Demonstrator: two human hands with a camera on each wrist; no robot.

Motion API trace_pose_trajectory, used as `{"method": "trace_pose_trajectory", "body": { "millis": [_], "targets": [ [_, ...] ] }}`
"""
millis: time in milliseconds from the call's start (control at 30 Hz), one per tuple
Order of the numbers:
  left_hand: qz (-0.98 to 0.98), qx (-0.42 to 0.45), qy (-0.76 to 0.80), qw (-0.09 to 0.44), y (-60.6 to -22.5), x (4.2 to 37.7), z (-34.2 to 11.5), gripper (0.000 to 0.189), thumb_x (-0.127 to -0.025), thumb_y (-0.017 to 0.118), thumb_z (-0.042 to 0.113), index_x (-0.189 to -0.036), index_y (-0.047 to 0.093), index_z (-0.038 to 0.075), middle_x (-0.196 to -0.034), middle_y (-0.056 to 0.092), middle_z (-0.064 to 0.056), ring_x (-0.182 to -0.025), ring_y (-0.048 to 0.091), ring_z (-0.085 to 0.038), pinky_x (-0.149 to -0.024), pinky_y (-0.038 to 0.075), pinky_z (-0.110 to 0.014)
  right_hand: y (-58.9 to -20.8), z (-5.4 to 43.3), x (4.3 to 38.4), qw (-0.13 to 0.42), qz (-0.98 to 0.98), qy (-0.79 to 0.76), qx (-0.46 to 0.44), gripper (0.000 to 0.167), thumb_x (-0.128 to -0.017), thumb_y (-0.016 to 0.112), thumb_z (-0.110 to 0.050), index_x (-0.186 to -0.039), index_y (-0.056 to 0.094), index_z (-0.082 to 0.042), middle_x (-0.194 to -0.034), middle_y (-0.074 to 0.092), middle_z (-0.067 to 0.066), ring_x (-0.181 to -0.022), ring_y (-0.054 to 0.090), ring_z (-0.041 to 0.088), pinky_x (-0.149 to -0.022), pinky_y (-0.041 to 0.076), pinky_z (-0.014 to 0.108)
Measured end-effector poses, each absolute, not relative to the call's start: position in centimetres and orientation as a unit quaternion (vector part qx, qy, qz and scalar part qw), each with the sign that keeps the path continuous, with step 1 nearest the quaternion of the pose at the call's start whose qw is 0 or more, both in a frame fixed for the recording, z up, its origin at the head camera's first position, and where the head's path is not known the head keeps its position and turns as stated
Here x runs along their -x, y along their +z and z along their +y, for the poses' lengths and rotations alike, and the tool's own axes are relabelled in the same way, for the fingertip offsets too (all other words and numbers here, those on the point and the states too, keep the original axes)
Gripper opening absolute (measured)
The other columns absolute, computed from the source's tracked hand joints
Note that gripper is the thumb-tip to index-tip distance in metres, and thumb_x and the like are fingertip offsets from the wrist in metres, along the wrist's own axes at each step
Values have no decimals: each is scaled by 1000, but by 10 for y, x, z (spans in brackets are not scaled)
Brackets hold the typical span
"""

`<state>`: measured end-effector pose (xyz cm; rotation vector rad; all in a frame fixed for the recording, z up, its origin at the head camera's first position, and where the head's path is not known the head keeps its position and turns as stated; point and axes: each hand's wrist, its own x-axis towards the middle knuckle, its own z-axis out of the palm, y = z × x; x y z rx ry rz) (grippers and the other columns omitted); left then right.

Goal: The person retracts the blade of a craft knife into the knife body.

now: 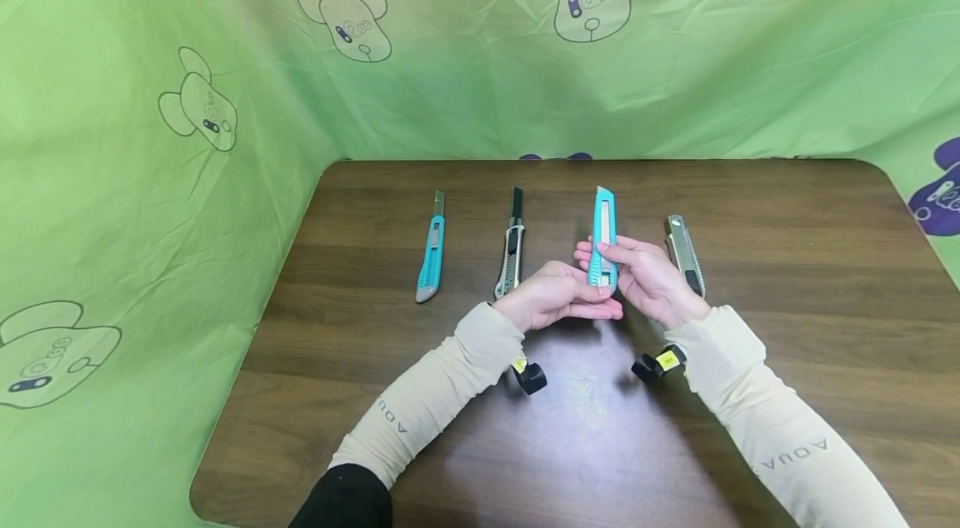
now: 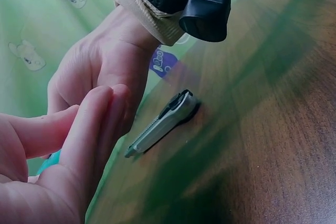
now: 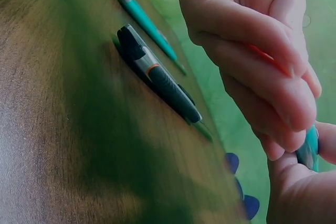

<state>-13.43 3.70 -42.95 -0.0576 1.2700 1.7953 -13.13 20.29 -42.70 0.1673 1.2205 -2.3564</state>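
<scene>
A light-blue utility knife is held upright over the table between both hands, its pale tip pointing to the far side. My left hand pinches its lower end, thumb on top and fingers beneath. From the other side, my right hand grips its body, thumb on the front face and fingers behind. In the right wrist view only a teal end of the knife shows between the hands; the left wrist view mostly hides it behind the left fingers.
Another light-blue utility knife lies at left, blade out. A black-and-silver one lies beside the left hand, and a grey one just right of the right hand. The wooden table is bordered by green printed cloth.
</scene>
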Motion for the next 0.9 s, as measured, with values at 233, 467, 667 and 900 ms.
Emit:
{"method": "trace_pose_trajectory", "body": {
  "millis": [233, 467, 667, 900],
  "targets": [
    [512, 29, 729, 454, -430, 135, 36, 27, -92, 54, -11, -119, 59, -13, -118, 59, -39, -89, 72, -26, -88, 59, -30, -427, 203, 132, 242, 439, -863, -60, 18, -99, 50, -4, -108, 66, -6, -105, 73, 9, -100, 70, 18, -94, 57, 26],
    [510, 25, 731, 452, -430, 135, 36, 27, -92, 54, -11, -118, 59, -14, -117, 59, -39, -89, 73, -26, -89, 59, -30, -428, 203, 133, 245, 429, -868, -51, 21, -99, 48, -1, -110, 65, -6, -107, 72, 9, -101, 70, 18, -95, 56, 26],
    [509, 17, 732, 452, -429, 135, 35, 28, -92, 53, -11, -120, 57, -15, -118, 58, -40, -88, 72, -24, -91, 58, -31, -428, 203, 134, 248, 429, -867, -53, 21, -99, 48, 0, -111, 65, -6, -108, 72, 9, -102, 69, 17, -96, 56, 26],
    [509, 21, 734, 449, -428, 135, 36, 27, -92, 54, -10, -119, 58, -14, -116, 59, -40, -89, 72, -25, -91, 58, -31, -428, 204, 134, 253, 421, -869, -56, 22, -100, 47, 0, -111, 64, -6, -109, 72, 9, -103, 69, 17, -96, 55, 26]
  ]
}}
